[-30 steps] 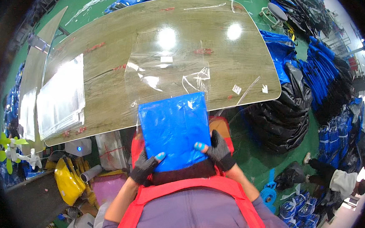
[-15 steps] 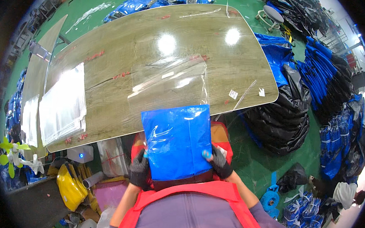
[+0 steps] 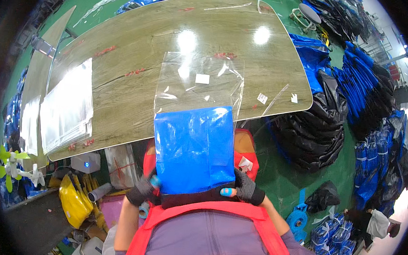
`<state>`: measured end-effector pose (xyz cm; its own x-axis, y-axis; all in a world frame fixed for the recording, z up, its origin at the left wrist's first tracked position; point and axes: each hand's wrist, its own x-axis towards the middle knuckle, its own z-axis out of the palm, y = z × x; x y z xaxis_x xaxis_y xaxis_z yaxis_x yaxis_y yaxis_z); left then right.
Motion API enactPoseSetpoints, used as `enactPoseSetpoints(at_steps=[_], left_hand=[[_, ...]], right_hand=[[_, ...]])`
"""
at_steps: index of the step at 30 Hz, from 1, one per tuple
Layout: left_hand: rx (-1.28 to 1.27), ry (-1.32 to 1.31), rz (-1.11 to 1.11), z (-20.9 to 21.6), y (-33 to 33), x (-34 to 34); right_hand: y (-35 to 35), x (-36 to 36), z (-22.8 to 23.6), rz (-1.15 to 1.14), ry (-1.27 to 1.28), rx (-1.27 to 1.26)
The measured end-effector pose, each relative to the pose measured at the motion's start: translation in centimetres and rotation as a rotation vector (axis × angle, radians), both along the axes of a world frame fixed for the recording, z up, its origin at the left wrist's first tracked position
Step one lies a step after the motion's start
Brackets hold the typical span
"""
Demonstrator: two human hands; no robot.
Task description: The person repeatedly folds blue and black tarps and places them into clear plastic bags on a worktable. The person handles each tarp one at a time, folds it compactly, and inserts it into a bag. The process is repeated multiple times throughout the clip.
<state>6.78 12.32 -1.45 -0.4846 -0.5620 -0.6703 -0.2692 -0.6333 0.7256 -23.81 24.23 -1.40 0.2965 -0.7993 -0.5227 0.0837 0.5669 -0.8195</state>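
Observation:
A folded blue plastic sheet (image 3: 193, 150) with a dark lower band stands in front of my body, partly inside a clear plastic bag (image 3: 181, 86). The bag's far part lies flat over the table's near edge, with a small white label on it. My left hand (image 3: 141, 191), in a dark glove with blue at the fingertips, grips the packet's lower left corner. At the lower right, my right hand (image 3: 247, 188) holds the dark band, its blue-tipped thumb on top and its other fingers hidden behind.
The wood-patterned table (image 3: 126, 94) carries a stack of clear bags (image 3: 69, 110) at left. Big black bundles (image 3: 308, 138) stand on the floor to the right. Below left are yellow packs (image 3: 75, 204) and a small green fan (image 3: 10, 162). Another person (image 3: 373, 224) is at far right.
Both hands have slid down toward the packet's lower corners, the right one from its side edge. The clear bag now stretches straighter and farther over the table.

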Motion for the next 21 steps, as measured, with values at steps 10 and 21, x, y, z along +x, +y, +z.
enactPoseSetpoints(at_steps=[10,21], left_hand=[[0.035,0.186,-0.004,-2.2,4.8,0.5],[-0.164,0.344,0.143,-2.3,-1.3,-2.7]], right_hand=[[-2.6,0.1,1.0,-0.263,0.054,-0.176],[-3.1,-2.8,0.6,-0.065,-0.048,-0.165]])
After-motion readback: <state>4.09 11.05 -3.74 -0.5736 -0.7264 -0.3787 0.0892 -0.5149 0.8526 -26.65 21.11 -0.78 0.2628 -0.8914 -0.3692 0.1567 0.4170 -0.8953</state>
